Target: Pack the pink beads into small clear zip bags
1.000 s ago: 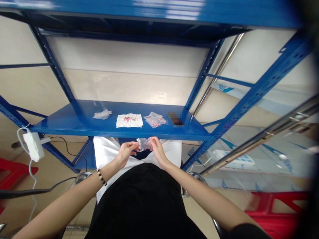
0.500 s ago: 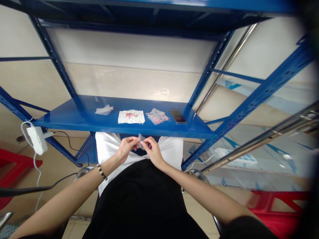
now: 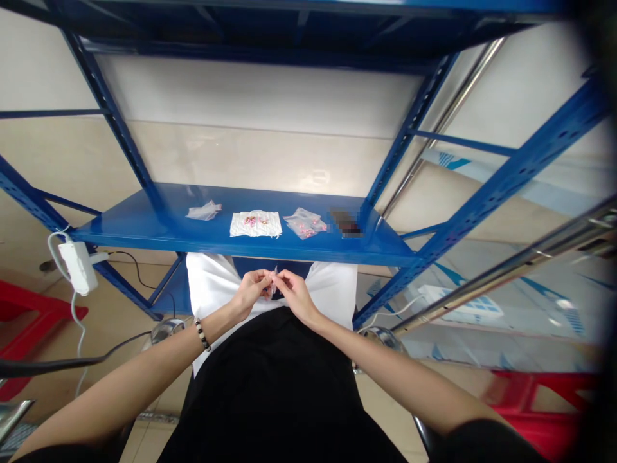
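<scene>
My left hand (image 3: 251, 289) and my right hand (image 3: 294, 292) meet just below the front edge of the blue shelf (image 3: 144, 235). Both pinch a small clear plastic bag (image 3: 274, 275) that shows edge-on between the fingertips. A bead bracelet (image 3: 202, 334) circles my left wrist. On the shelf lie a white cloth with small pink pieces (image 3: 255, 223), a clear bag of pink pieces (image 3: 304, 224) to its right and a crumpled clear bag (image 3: 204, 210) to its left.
A blurred dark object (image 3: 344, 224) lies at the shelf's right end. Blue rack uprights (image 3: 405, 135) frame the shelf. A white power adapter (image 3: 77, 267) with cable hangs at the left. Red stools (image 3: 29, 315) stand low at both sides.
The small bag was spread flat between my hands; my fingers have come together and it now shows only as a thin edge. The view has tilted slightly.
</scene>
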The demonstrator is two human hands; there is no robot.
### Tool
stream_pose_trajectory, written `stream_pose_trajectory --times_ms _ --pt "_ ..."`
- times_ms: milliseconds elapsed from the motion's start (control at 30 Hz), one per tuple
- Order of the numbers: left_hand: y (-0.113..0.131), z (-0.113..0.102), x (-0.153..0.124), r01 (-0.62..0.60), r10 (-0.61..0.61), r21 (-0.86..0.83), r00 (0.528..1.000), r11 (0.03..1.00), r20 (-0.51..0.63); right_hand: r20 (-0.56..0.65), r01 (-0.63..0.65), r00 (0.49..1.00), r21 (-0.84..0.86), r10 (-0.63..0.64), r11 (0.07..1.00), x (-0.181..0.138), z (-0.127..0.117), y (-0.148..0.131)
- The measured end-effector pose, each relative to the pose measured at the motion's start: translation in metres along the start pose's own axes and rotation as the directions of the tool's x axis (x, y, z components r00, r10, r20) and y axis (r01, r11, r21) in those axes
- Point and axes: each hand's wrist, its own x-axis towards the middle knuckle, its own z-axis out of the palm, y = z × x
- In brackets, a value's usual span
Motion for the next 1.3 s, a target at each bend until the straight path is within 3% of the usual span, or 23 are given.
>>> stream_pose_trajectory --times_ms 200,333,600,800,1133,1300 --pt "0.011 -0.003 0.014 -0.079 0.079 0.162 0.997 0.984 0.009 0.061 0.021 0.998 -0.041 -0.018 0.999 0.018 -0.013 0.006" --pt "0.013 -0.004 0.009 -0.154 0.146 0.307 0.988 0.939 0.049 0.11 0.098 0.991 -0.191 -0.078 0.977 0.01 -0.015 -0.005" --pt "0.012 -0.007 0.014 -0.281 0.241 0.466 0.96 0.839 0.145 0.171 0.224 0.972 -0.481 -0.16 0.847 0.016 -0.027 -0.015" --pt "0.008 -0.009 0.025 -0.302 0.234 0.489 0.952 0.819 0.197 0.157 0.208 0.978 -0.653 -0.139 0.728 0.024 -0.031 -0.015" --pt "0.008 -0.008 0.019 -0.296 0.251 0.781 0.95 0.55 0.184 0.16 0.212 0.977 -0.756 -0.139 0.619 0.017 -0.026 -0.004" --pt "0.015 -0.012 0.027 -0.237 0.275 0.877 0.953 0.418 0.126 0.059 0.127 0.99 -0.769 -0.128 0.626 0.03 -0.037 -0.003"
